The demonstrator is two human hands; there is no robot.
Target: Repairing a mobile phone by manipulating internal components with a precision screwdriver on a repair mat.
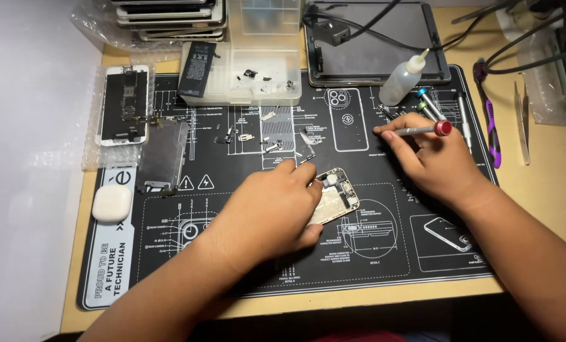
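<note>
L hand clamps an opened phone body flat at mat centre. R hand pinches a red-capped screwdriver nr mat's back-right corner, by more drivers & a squeeze bottle. Loose screws/brackets behind L hand; parts tray at back edge; detached screen off back-left corner.

left hand grips phone frame | right hand holds screwdriver

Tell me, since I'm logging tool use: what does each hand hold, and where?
The left hand grips the opened phone body by its lower end. The right hand holds a red-capped screwdriver along its shaft.
</note>
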